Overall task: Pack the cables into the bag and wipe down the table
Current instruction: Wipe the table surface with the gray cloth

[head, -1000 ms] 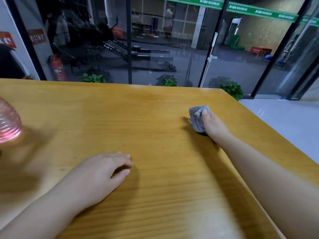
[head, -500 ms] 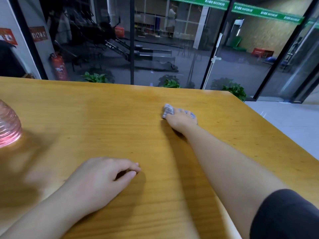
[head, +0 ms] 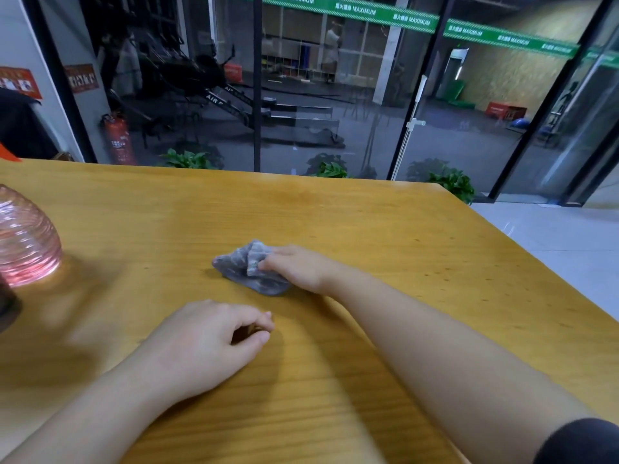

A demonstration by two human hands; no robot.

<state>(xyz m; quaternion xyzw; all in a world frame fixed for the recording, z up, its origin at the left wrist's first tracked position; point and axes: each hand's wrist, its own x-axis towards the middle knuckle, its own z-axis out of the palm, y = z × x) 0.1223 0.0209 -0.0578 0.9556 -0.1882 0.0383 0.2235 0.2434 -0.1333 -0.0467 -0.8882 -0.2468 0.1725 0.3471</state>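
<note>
A crumpled grey cloth (head: 244, 272) lies on the wooden table (head: 385, 236) near its middle. My right hand (head: 298, 267) grips the cloth's right side and presses it to the wood, forearm stretched across from the lower right. My left hand (head: 204, 343) rests on the table nearer to me, its fingers loosely curled with the thumb by the fingertips and nothing in them. No cables or bag are in view.
A ribbed pink glass vessel (head: 25, 242) stands at the table's left edge, a dark object (head: 8, 304) just below it. The table's right edge runs diagonally, with pale floor (head: 552, 242) beyond. Glass walls and potted plants (head: 452, 184) stand behind the far edge.
My right hand has swept the cloth leftward and toward me across the table. My left hand has stayed in place, its fingers curling in slightly.
</note>
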